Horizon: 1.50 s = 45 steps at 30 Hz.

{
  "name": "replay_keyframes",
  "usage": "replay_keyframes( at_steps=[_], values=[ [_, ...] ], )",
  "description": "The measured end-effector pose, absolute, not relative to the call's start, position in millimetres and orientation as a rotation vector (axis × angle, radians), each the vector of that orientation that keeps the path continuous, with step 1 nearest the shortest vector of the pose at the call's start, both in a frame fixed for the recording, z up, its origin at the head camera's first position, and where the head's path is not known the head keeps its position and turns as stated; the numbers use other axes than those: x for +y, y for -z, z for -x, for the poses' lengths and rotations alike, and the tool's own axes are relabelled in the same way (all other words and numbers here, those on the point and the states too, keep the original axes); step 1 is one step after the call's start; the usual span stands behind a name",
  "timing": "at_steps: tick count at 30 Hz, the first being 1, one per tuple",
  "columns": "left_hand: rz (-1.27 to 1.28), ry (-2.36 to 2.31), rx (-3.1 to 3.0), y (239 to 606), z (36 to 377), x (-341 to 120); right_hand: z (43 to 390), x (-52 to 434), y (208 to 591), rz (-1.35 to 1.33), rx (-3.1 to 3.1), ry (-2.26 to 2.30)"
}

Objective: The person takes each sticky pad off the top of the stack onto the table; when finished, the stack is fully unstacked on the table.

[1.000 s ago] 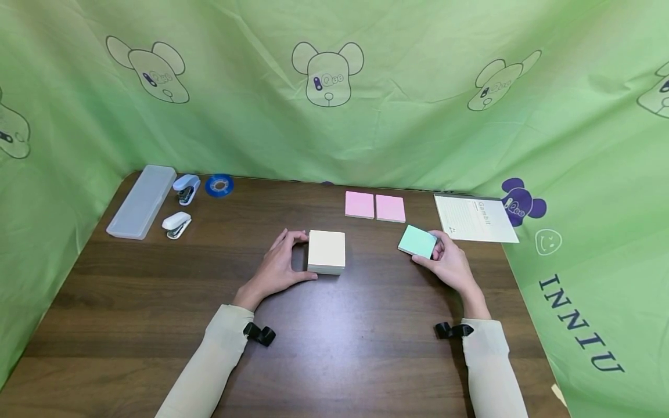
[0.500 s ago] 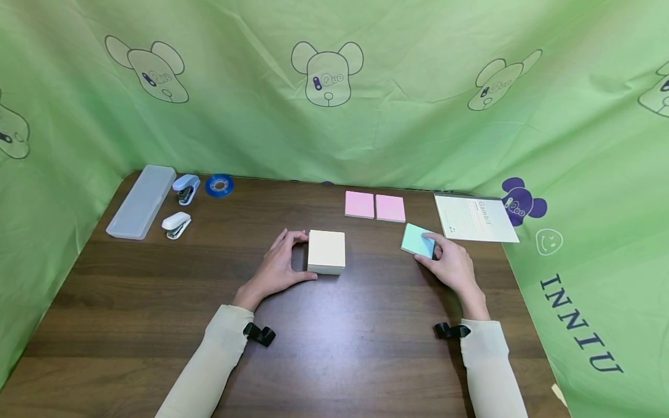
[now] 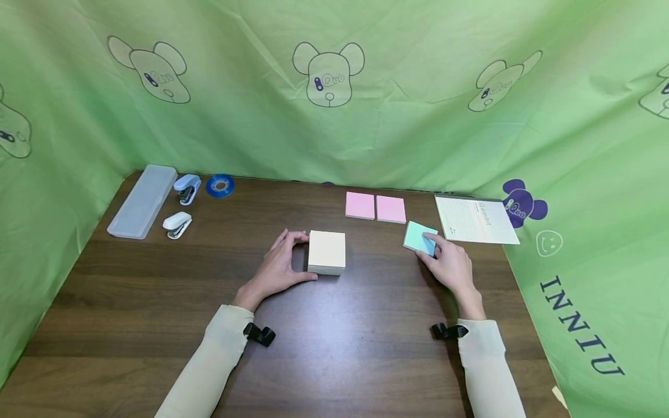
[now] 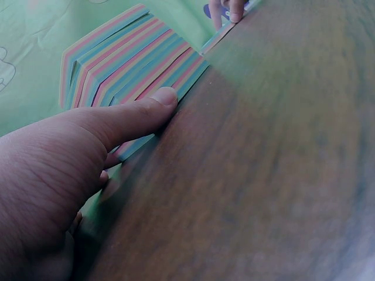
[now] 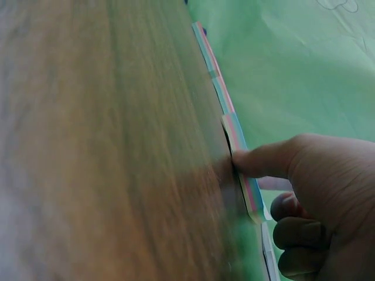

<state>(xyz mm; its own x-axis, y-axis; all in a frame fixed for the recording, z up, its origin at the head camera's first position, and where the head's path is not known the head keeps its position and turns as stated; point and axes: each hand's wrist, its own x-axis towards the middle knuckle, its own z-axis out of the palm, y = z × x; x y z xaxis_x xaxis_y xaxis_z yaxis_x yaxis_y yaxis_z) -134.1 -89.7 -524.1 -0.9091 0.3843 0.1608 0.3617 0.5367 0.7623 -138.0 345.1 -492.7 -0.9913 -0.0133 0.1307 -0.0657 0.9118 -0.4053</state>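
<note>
In the head view, a thick square stack of sticky notes with a cream top sits mid-table. My left hand holds it from the left, thumb along the near side, index fingertip at the far left corner. Pink, yellow, green and blue layers show on the stack's side in the left wrist view, with the thumb pressed against it. To the right, my right hand pinches a thin mint-green sticky note pad. Its thumb is on the near edge and its index finger reaches over the top. The other fingers curl under the palm.
Two pink sticky note pads lie side by side at the back, beside a white notepad. At the far left are a translucent pencil case, a blue stapler, a white stapler and blue tape. A green cloth hangs behind.
The right hand has shifted the mint-green pad slightly away and to the right, turning it a little. Its index finger now lies further over the top. The left hand and stack have stayed put.
</note>
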Motion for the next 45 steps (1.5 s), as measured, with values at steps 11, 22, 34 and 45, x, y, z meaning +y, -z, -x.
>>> replay_keyframes(
  at_steps=[11, 22, 34, 45],
  values=[
    [-0.646, -1.336, 2.733, 525.3, 135.9, -90.0, 148.3, 337.4, 491.6, 0.049, -2.904, -0.613],
    [-0.664, -1.336, 2.743, 527.2, 135.2, -90.6, 164.5, 337.8, 494.3, 0.096, -2.887, -0.628],
    [-0.671, -1.343, 2.741, 528.3, 134.1, -89.8, 181.2, 339.7, 493.9, 0.140, -2.884, -0.642],
    [-0.667, -1.347, 2.742, 527.4, 133.2, -89.6, 207.3, 358.1, 517.5, 0.145, -2.883, -0.657]
  ],
)
